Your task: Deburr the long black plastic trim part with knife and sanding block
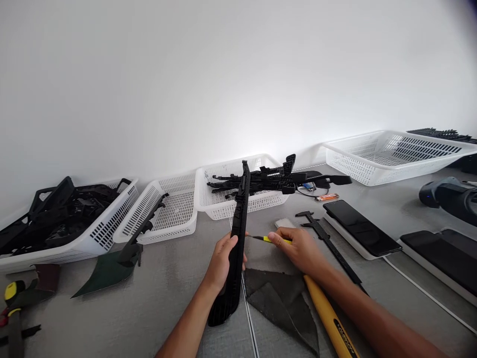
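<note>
My left hand is closed around a long black plastic trim piece, which stands tilted up above the table. Between the thumb and fingers of my right hand is a slim yellow-handled tool. Its thin dark tip points left and reaches the right edge of the trim piece; I cannot tell whether it is a file or a blade. Just below the hands lies a dark grey cloth. A yellow handle marked with black lettering lies under my right forearm.
White baskets hold black plastic parts at the left and centre. Another basket has one part leaning over its rim onto green sheet. Black calipers, a phone on a white box and a cable lie at right.
</note>
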Motion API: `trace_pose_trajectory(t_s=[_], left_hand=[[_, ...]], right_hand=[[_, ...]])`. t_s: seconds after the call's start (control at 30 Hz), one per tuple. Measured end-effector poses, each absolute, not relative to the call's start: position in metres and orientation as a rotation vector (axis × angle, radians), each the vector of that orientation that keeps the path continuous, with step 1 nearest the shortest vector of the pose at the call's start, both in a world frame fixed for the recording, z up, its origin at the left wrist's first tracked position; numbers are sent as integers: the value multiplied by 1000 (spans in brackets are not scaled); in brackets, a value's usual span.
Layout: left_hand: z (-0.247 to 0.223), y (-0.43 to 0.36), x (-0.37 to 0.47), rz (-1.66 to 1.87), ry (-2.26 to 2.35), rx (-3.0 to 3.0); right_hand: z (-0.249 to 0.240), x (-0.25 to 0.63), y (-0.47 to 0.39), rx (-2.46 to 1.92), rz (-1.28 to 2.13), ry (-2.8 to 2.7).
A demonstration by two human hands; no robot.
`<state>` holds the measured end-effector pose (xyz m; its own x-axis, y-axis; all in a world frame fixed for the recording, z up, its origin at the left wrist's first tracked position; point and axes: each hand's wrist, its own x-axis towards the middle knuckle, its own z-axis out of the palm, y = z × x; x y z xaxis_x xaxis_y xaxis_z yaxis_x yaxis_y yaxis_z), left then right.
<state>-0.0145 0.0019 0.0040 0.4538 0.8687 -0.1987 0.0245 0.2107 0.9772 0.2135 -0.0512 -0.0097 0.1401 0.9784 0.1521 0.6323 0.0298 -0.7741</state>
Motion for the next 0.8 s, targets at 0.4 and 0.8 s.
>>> trace_pose_trajectory(t_s=[0.4, 0.8], left_hand=[[6, 1, -14, 747, 884, 1158], [6, 2, -16, 738, 874, 1144]], right_hand=[[-8, 217, -50, -1666, 618, -1597], [-2, 217, -55, -1634, 647, -1732]])
